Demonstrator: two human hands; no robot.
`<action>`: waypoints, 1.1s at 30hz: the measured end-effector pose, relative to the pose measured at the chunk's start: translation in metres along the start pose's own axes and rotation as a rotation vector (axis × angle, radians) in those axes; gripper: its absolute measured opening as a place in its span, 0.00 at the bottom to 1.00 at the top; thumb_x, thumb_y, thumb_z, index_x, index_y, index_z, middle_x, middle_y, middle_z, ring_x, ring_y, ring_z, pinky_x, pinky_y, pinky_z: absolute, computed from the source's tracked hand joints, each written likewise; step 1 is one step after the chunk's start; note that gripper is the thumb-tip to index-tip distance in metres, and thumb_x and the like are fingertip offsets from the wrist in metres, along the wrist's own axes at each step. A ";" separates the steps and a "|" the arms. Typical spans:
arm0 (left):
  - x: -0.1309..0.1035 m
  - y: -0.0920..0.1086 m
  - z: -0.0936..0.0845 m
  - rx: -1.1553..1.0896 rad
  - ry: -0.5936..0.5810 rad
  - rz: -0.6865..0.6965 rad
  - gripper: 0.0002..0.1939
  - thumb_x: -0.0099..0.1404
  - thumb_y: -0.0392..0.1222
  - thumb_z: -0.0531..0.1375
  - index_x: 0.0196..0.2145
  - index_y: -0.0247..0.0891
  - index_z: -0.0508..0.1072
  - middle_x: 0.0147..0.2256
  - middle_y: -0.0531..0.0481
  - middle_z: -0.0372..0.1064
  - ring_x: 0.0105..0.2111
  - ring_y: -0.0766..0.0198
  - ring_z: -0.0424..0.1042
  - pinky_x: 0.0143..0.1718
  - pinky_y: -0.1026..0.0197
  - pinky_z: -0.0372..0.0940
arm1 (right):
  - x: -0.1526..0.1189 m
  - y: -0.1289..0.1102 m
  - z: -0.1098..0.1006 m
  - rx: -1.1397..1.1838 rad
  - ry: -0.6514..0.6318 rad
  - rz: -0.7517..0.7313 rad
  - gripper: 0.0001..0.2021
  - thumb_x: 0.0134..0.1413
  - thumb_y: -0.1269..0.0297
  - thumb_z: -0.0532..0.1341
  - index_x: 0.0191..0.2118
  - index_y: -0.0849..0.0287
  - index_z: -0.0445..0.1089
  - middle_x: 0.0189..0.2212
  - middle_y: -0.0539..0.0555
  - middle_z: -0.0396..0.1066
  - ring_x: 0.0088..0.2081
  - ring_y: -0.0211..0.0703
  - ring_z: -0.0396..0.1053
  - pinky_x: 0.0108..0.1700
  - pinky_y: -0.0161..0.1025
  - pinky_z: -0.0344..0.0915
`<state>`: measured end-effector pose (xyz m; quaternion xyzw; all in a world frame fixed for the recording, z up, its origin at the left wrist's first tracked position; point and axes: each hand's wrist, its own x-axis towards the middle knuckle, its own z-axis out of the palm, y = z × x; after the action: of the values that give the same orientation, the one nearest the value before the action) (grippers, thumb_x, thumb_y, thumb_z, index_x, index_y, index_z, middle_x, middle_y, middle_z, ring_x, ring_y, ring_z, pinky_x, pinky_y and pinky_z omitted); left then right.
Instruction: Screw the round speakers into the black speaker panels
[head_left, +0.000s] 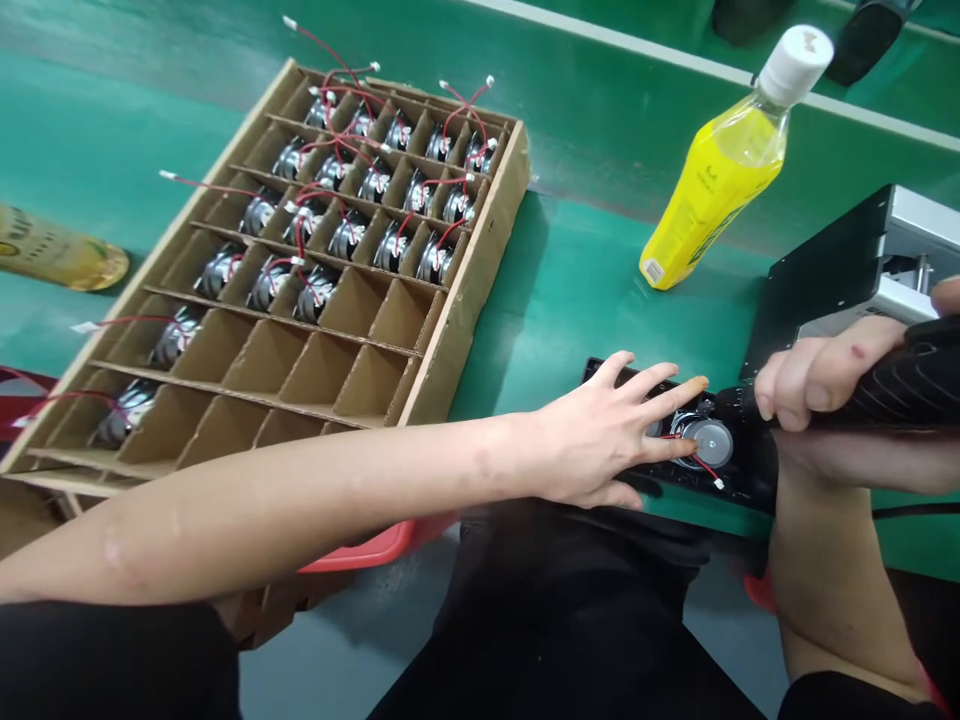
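My left hand (pixel 607 430) lies with its fingers spread over a black plastic housing (pixel 746 470). Its fingertips rest on or beside a small round speaker (pixel 712 443) seated in that housing. A short red wire (pixel 701 462) with a white plug runs from the speaker. My right hand (pixel 814 375) is wrapped round a black electric screwdriver (pixel 915 380), held nearly level. The driver's tip (pixel 724 402) points left and meets the housing just above the speaker, near my left fingers. Whether a screw sits under the tip is too small to tell.
A cardboard divider box (pixel 469 310) holds several speakers with red wires, left of the housing. Behind the housing stands a yellow-labelled bottle (pixel 712 180). A black and silver machine (pixel 825 270) is at the right, and another bottle (pixel 60 250) lies far left.
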<state>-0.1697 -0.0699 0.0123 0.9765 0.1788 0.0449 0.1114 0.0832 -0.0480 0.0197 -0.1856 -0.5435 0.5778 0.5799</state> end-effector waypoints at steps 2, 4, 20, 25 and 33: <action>0.001 0.000 0.001 0.037 -0.013 -0.007 0.39 0.67 0.61 0.66 0.70 0.47 0.65 0.76 0.32 0.40 0.71 0.31 0.50 0.62 0.30 0.55 | 0.002 0.000 0.002 -0.038 -0.110 -0.117 0.32 0.54 0.34 0.66 0.61 0.41 0.71 0.35 0.53 0.71 0.22 0.43 0.67 0.19 0.41 0.65; 0.001 0.000 0.002 0.054 -0.020 -0.014 0.39 0.67 0.61 0.66 0.71 0.48 0.64 0.76 0.33 0.39 0.72 0.32 0.50 0.62 0.31 0.56 | 0.004 0.001 0.005 -0.072 -0.111 -0.156 0.30 0.59 0.36 0.63 0.62 0.45 0.72 0.35 0.54 0.70 0.23 0.41 0.67 0.19 0.41 0.66; 0.001 0.000 0.006 0.057 0.018 -0.016 0.39 0.65 0.57 0.69 0.70 0.49 0.65 0.76 0.34 0.41 0.69 0.33 0.54 0.61 0.34 0.56 | 0.003 0.005 0.024 -0.084 -0.051 -0.151 0.33 0.58 0.30 0.60 0.60 0.45 0.72 0.34 0.52 0.67 0.24 0.37 0.65 0.21 0.38 0.64; 0.002 0.000 0.006 0.041 0.010 -0.013 0.40 0.65 0.56 0.69 0.70 0.48 0.65 0.76 0.33 0.40 0.69 0.33 0.53 0.61 0.32 0.56 | 0.009 -0.002 0.043 -0.154 0.004 -0.084 0.26 0.51 0.41 0.71 0.54 0.44 0.78 0.27 0.48 0.62 0.21 0.33 0.63 0.20 0.34 0.62; 0.002 -0.001 0.005 0.055 0.010 -0.006 0.36 0.68 0.53 0.67 0.70 0.48 0.65 0.76 0.33 0.42 0.68 0.32 0.56 0.58 0.34 0.58 | 0.012 0.013 0.033 -0.180 -0.063 -0.203 0.34 0.61 0.26 0.50 0.56 0.44 0.76 0.26 0.49 0.63 0.17 0.34 0.60 0.14 0.34 0.57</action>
<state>-0.1673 -0.0694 0.0070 0.9784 0.1837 0.0443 0.0835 0.0462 -0.0474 0.0245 -0.1626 -0.6270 0.4706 0.5992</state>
